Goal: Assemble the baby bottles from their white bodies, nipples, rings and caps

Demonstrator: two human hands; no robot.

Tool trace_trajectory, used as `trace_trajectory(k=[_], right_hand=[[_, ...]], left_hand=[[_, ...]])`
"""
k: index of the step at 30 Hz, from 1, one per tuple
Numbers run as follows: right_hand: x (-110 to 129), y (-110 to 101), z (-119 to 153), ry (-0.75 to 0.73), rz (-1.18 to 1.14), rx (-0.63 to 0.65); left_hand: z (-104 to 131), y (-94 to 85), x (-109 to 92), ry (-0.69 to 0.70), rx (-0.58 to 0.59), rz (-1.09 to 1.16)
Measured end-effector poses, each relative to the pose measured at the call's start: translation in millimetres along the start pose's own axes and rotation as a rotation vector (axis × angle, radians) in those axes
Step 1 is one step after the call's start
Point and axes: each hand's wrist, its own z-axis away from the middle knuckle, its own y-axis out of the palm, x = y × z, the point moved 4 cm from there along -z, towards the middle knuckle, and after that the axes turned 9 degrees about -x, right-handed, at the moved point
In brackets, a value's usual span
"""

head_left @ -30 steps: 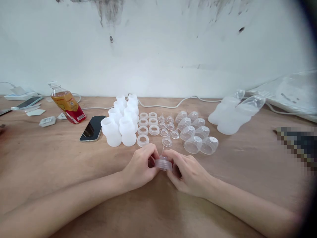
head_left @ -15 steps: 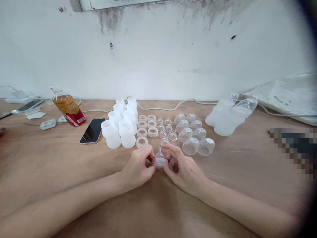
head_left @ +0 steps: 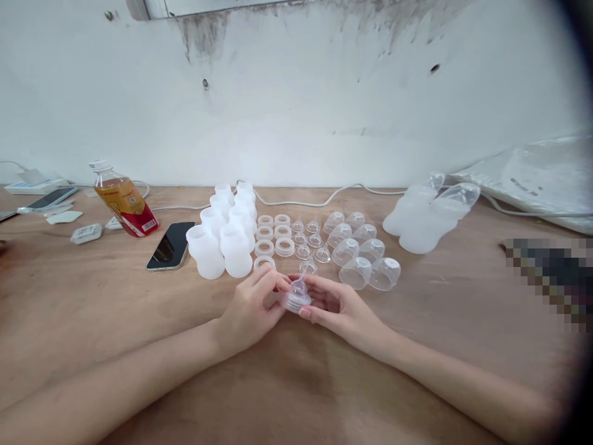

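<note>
Between my two hands is a clear bottle nipple (head_left: 299, 288) seated in a translucent screw ring (head_left: 295, 301), tilted a little to the left. My left hand (head_left: 252, 306) grips the ring's left side with thumb and fingers. My right hand (head_left: 340, 309) holds it from the right, thumb at the front and fingers behind. Just beyond my hands lie several loose rings (head_left: 284, 247) and, right of them, several loose nipples (head_left: 322, 254). White bottle bodies (head_left: 238, 253) stand in two rows to the left. Clear dome caps (head_left: 355, 273) lie in two rows to the right.
A dark phone (head_left: 171, 246) and a tilted drink bottle (head_left: 127, 201) are on the left of the wooden table. Several capped white bottles (head_left: 419, 225) are grouped at the back right. A white cable (head_left: 315, 204) runs along the wall.
The ring and nipple have tipped to the left. My right fingers have come down from beside the nipple's tip and wrapped behind it. My left hand has shifted slightly left.
</note>
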Motion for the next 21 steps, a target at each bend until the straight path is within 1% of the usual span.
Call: trace_trajectory(k=[3, 6, 10, 15, 16, 18, 21], right_hand=[[-1, -2, -1, 0.035, -0.047, -0.019], [0, -4, 0, 0.017, -0.04, -0.07], [1, -5, -1, 0.039, -0.075, -0.072], [-2, -8, -3, 0.087, -0.096, -0.079], [-3, -9, -3, 0.089, -0.118, -0.084], [-5, -12, -5, 0.093, -0.178, -0.111], [-8, -17, -7, 0.124, -0.286, -0.177]], left_hand=[[-1, -0.3, -1, 0.004, 0.001, 0.011], [-1, -0.9, -2, 0.004, 0.001, 0.016], [-1, -1.4, 0, 0.003, -0.012, 0.018], [2, 1.7, 3, -0.001, 0.044, -0.036], [1, 0.9, 1, 0.015, 0.05, -0.062], [-2, -4.8, -7, 0.097, 0.033, -0.127], [-17, -23.1, -24, 0.239, -0.019, -0.339]])
